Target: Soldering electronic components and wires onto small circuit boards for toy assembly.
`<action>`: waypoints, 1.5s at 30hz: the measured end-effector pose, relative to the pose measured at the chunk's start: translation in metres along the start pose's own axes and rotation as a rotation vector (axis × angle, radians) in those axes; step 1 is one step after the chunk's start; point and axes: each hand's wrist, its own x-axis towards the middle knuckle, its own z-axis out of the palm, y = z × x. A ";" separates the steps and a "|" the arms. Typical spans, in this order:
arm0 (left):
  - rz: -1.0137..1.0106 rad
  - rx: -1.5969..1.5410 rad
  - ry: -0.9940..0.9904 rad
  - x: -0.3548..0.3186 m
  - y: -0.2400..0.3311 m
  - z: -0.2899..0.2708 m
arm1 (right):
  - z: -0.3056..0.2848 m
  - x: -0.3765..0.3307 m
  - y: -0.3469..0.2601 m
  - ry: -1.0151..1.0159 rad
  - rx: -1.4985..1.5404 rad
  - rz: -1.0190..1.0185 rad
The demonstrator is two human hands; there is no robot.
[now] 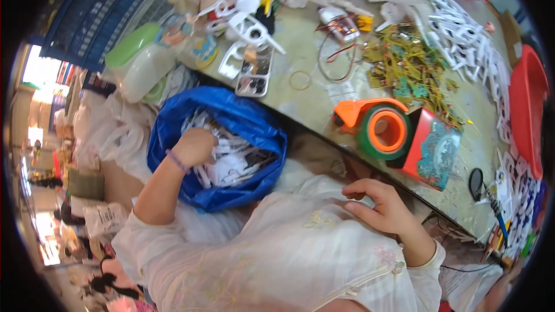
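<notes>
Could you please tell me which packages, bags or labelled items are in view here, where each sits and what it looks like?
Blue plastic bag: left of the table, open, holding white plastic pieces; the left hand reaches into it.
Red box: table's near edge, teal ornate picture on its side, above the right hand.
Printed paper label: lower left, white, crumpled.

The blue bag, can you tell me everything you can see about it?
The blue bag looks like thin, shiny, crinkly plastic. It sits open beside the table, its mouth wide and its rim rolled and rumpled. Inside is a heap of small white plastic pieces. The left hand reaches down into it, resting on the pieces, with a purple band on the wrist. The bag's lower edge presses against the person's pale clothing.
</notes>
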 end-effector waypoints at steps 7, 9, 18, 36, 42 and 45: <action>0.538 -0.362 0.571 0.094 0.045 -0.120 | -0.004 -0.032 0.009 0.353 0.071 0.012; 0.483 -0.238 0.833 0.155 0.040 -0.144 | -0.005 -0.038 0.008 0.394 0.054 -0.005; 0.078 0.085 1.333 0.342 0.027 -0.198 | -0.009 -0.049 0.002 0.585 0.027 0.022; 0.717 -1.241 0.297 0.145 0.167 -0.178 | -0.056 -0.057 0.011 1.064 -0.040 -0.316; 0.662 -0.995 0.568 0.141 0.215 -0.151 | -0.089 -0.063 0.041 1.286 -0.188 -0.141; 0.557 -0.756 0.762 0.139 0.217 -0.149 | -0.116 -0.058 0.036 1.309 -0.372 0.058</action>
